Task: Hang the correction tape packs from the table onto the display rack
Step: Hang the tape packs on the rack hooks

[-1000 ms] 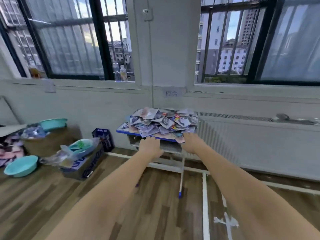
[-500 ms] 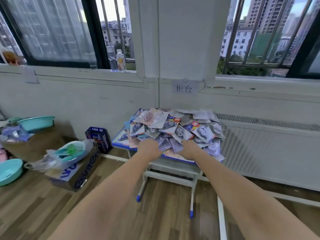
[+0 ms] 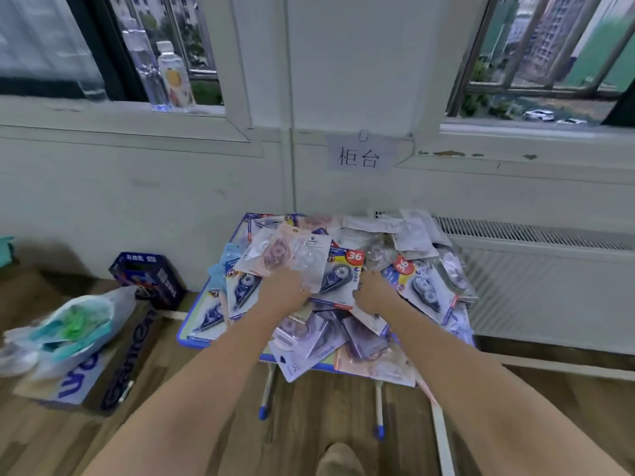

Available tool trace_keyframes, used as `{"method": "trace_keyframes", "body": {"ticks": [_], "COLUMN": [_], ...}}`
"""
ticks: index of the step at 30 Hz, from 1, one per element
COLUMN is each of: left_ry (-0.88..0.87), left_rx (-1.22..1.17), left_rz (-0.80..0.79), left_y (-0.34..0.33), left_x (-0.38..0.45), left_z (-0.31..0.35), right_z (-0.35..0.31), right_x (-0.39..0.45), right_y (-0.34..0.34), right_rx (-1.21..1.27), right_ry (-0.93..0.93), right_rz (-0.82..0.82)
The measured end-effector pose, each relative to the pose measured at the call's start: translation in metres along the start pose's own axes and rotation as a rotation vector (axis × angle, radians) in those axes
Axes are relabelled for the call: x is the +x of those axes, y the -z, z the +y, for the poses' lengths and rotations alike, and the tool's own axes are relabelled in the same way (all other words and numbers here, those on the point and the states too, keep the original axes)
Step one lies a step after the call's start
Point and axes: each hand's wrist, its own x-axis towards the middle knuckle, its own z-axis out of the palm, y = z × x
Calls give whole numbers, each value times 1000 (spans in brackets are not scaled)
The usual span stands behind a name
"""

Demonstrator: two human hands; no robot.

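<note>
A heap of carded correction tape packs (image 3: 422, 286) covers the small blue table (image 3: 187, 334) against the wall. Both my arms reach over its middle. My left hand (image 3: 283, 295) lies on the heap with its fingertips tucked under a clear-fronted pink and white pack (image 3: 292, 255). My right hand (image 3: 376, 295) has its fingers curled at the right edge of a blue and yellow pack marked 36 (image 3: 338, 276), which sits between the two hands. The display rack is out of view.
A white radiator (image 3: 536, 280) runs along the wall on the right. On the floor to the left stand a dark blue box (image 3: 147, 281) and a cardboard carton (image 3: 103, 376) with a plastic bag on it. Two bottles (image 3: 173, 77) stand on the windowsill. My shoe (image 3: 338, 460) shows below.
I have stepped closer and the table now fills the middle of the view. Both hands moved from the table's front edge up onto the middle of the heap.
</note>
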Motion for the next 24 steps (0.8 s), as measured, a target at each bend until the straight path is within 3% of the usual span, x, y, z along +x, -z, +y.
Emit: {"method": "trace_keyframes", "body": {"ticks": [6, 13, 24], "left_ry": [119, 231, 214], "left_rx": [-53, -205, -358], "left_rz": [139, 51, 17], "left_y": [7, -5, -4], "left_x": [62, 98, 108], "left_z": [-33, -58, -77], "right_z": [-34, -50, -68], "right_x": [59, 95, 110], "right_y": [14, 10, 9], "right_rx": [58, 40, 266], "right_ry": [37, 4, -212], "right_rz": [69, 20, 9]}}
